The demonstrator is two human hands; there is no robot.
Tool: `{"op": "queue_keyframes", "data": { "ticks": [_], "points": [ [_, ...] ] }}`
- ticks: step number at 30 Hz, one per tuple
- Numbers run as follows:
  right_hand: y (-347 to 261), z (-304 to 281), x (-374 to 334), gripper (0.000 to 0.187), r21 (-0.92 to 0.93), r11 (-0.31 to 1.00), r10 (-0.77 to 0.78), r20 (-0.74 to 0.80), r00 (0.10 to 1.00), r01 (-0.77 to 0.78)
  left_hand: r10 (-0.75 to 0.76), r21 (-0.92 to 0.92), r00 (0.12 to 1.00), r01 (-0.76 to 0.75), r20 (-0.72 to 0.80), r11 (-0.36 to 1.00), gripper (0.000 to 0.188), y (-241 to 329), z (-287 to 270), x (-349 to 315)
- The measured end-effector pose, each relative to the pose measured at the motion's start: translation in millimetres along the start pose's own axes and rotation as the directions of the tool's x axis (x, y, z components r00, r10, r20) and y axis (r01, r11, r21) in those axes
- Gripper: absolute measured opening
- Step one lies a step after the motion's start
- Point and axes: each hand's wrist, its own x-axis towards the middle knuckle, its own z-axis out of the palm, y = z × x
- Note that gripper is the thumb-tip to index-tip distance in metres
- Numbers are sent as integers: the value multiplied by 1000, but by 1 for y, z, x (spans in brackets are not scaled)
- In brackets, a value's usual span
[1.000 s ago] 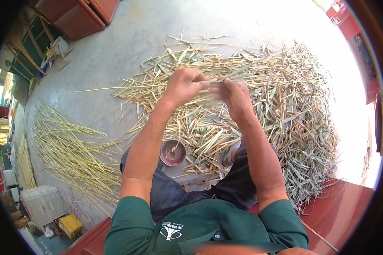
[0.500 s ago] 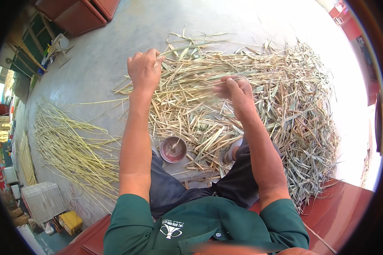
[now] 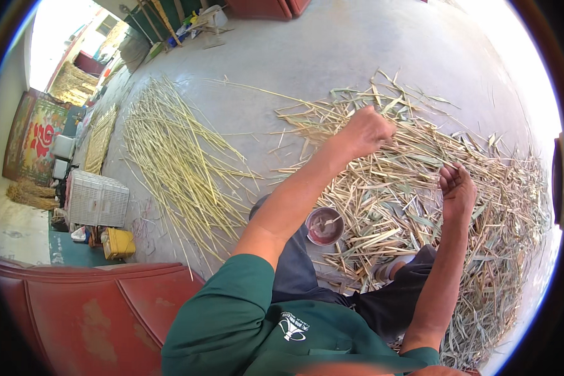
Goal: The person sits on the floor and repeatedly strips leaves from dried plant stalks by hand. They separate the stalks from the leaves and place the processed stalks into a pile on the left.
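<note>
My left hand [image 3: 370, 130] is closed in a fist over the upper left part of a heap of dry stalks and leaves [image 3: 388, 213]. Whatever lies inside that fist is hidden from me. Lower and to the right, above the same heap, my right hand [image 3: 457, 188] has its fingers curled in; any thin stalk between them is too fine to make out. A round reddish bowl [image 3: 316, 233] stands on the floor by my left knee, with a small pale piece in it. Left of it lies a loose bundle of yellow-green stalks [image 3: 175, 163].
At the lower left is a red padded seat [image 3: 81, 307]. Beyond it stand a yellow container [image 3: 118, 243] and a white plastic crate [image 3: 98, 198]. A flat straw bundle [image 3: 100, 141] lies farther off. Tools and buckets [image 3: 188, 28] crowd the far wall near dark red furniture [image 3: 263, 7].
The view has turned left, so the stalks and bowl sit farther right in the picture. My left hand has moved in over the heap. My right hand's blurred fingers are now curled.
</note>
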Motion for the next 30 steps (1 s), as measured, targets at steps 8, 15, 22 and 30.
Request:
{"op": "queue_keyframes", "data": {
  "ticks": [8,15,22,30],
  "points": [
    [22,-1,11,19,141,958,221,191,956,-250,121,316,988,-146,97,937,14,5,-58,6],
    [56,31,-5,17,-10,868,487,220,845,-497,22,365,980,-94,196,926,13,-24,-81,-58],
    [66,41,-13,21,-92,883,468,246,849,-460,-459,616,795,140,397,775,15,-141,-88,-307],
    [128,3,34,29,-509,848,320,272,907,-146,-636,331,105,783,764,527,48,-73,-65,-524]
  ]
}}
